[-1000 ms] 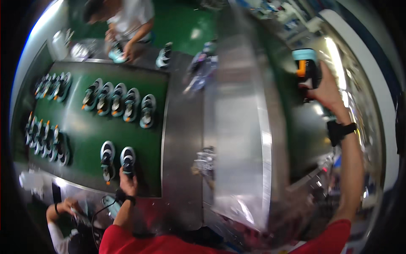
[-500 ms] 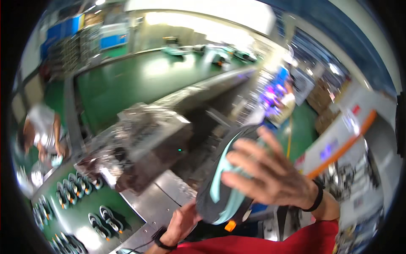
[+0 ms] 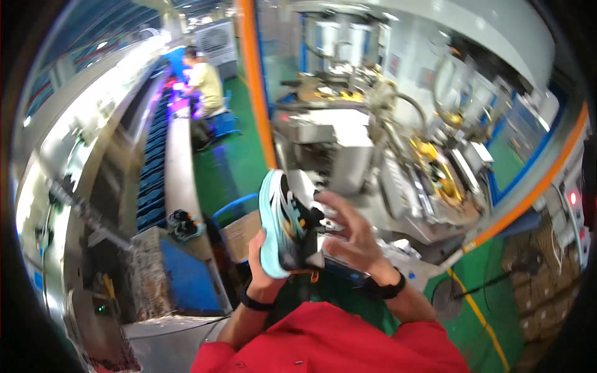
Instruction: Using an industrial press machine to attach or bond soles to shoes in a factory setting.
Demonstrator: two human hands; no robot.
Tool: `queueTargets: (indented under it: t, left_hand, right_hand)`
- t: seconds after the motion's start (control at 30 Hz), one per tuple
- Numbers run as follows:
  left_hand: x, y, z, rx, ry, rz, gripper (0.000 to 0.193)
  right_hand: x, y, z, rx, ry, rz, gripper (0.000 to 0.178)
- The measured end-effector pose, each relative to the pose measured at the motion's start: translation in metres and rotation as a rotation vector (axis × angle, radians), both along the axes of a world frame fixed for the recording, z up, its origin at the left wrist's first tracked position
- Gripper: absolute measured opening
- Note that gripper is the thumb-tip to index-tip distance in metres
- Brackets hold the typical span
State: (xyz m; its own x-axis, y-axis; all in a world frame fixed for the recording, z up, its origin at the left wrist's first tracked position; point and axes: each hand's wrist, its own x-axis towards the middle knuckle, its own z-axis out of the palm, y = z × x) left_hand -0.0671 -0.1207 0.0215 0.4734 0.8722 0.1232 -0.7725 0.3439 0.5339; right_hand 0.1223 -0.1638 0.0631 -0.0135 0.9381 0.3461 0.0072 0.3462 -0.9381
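A sneaker (image 3: 273, 214) with a pale mint sole and a black and white upper is held up in front of me, toe upward, its sole facing left. My left hand (image 3: 264, 276) grips it low at the heel end, the thumb along the sole. To the right of the upper is my right hand (image 3: 354, 239), fingers bent and apart, close to the dark laces and collar. Whether its fingertips touch the shoe, I cannot tell.
Another sneaker (image 3: 185, 225) sits at the left by a blue-sided block (image 3: 189, 273), beside a long conveyor (image 3: 152, 168). A stool (image 3: 242, 236) stands beyond my left hand. Farther off, a person (image 3: 207, 84) sits working. Machinery (image 3: 339, 146) lies ahead behind an orange post (image 3: 252, 81).
The view has swung right, from the green tables to the machinery. The sneaker has turned from its dark and mint underside to its side. My right hand has come off the sole.
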Motion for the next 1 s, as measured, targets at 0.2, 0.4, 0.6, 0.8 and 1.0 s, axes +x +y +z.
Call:
queueTargets:
  t: [0.2, 0.4, 0.6, 0.8, 1.0]
  left_hand:
    - [0.18, 0.008, -0.032, 0.331, 0.501, 0.058, 0.073]
    - [0.306, 0.063, -0.073, 0.207, 0.659, -0.354, 0.067]
    - [0.443, 0.169, -0.111, 0.715, 1.179, 0.054, 0.057]
    - [0.536, 0.232, -0.175, 0.616, 1.605, 0.027, 0.067]
    - [0.502, 0.26, -0.159, 0.34, 1.395, -0.199, 0.025]
  right_hand:
    - [0.121, -0.024, -0.079, -0.334, 0.627, -0.424, 0.067]
    - [0.231, -0.077, -0.103, -0.148, 0.583, -0.871, 0.062]
    - [0.271, -0.131, -0.105, -0.07, 0.542, -1.245, 0.059]
    - [0.275, -0.14, -0.086, -0.063, 0.375, -1.471, 0.062]
    - [0.345, -0.087, -0.06, -0.257, -0.141, -1.557, 0.051]
